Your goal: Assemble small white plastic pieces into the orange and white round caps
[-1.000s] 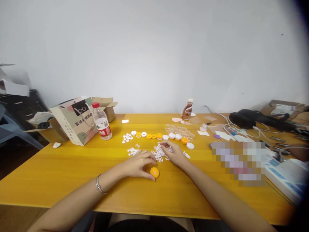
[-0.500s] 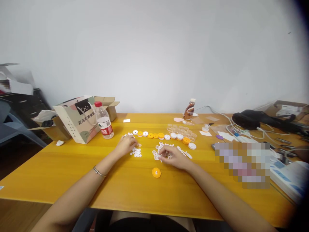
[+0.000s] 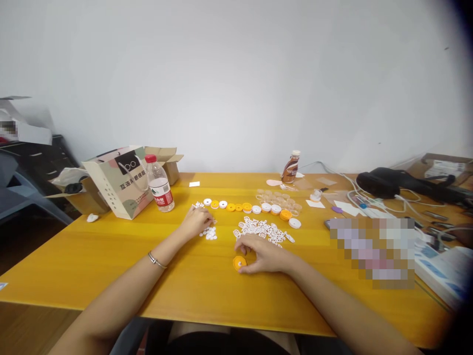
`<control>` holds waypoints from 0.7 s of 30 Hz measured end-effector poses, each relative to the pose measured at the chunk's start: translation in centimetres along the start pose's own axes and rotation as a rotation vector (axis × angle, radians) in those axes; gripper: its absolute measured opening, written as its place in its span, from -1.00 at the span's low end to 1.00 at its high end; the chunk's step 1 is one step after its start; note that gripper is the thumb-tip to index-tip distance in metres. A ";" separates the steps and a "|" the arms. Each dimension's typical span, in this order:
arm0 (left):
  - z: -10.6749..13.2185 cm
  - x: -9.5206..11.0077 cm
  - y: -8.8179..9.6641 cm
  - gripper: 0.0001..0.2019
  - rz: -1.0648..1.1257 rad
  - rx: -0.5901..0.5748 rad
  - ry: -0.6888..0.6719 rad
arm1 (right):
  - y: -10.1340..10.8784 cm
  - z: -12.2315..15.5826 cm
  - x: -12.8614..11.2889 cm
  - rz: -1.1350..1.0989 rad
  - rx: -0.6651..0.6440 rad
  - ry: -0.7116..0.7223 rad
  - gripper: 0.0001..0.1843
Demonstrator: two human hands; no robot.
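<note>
- Head view, looking forward and down: a person sits at a yellow wooden table [image 3: 199,291] against a pale wall, both forearms on or just above it.
- Right hand [image 3: 264,254]: thumb and fingers spread in a wide curve around an orange disc [image 3: 238,261], which lies flat near the table's front middle. The thumb overlaps its edge; whether it presses is unclear. The curve looks shaped to take the disc by its rim.
- Left hand [image 3: 195,222]: fingers low and bunched, between small white rounds [image 3: 210,234] and white pieces [image 3: 198,204] just beyond. I cannot tell whether it holds anything.
- Beyond the right hand, white openwork parts [image 3: 258,227] lie heaped; farther back, orange and white wheels [image 3: 247,208] form a row, with clear rings [image 3: 281,199] behind. Like parts are grouped, probably so each kind is easy to reach.
- Hard to make out: the left fingertips are hidden, the left hand covers some white pieces, the right covers the heap's near edge, and a pixelated patch [image 3: 373,251] masks something at right.
</note>
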State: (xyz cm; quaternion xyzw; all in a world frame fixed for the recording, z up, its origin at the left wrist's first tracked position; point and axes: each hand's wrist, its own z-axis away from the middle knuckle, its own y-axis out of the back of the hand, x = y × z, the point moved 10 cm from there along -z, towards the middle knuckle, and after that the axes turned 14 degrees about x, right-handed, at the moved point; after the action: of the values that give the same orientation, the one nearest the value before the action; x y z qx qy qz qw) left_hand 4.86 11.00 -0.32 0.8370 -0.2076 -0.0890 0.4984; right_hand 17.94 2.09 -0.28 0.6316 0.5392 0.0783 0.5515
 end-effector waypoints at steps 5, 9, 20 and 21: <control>0.3 1.5 1.5 -0.85 0.135 0.106 -0.003 | -0.2 0.2 0.0 -0.021 -0.017 0.019 -0.57; 2.3 7.3 3.2 -0.84 0.426 0.075 -0.219 | -0.3 0.1 0.4 -0.038 0.001 0.004 -0.67; 5.1 12.9 2.5 -0.83 0.437 -0.067 -0.445 | -0.3 -0.1 0.7 -0.068 0.032 0.014 -0.74; 5.1 12.9 2.5 -0.82 0.429 -0.067 -0.451 | -0.3 -0.1 0.6 -0.067 0.030 0.015 -0.73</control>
State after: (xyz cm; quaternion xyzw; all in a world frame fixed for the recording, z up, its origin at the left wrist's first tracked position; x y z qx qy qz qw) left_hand 13.97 0.26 0.12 0.7164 -0.4819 -0.1721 0.4742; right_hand 17.96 2.56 -0.79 0.6208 0.5653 0.0566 0.5402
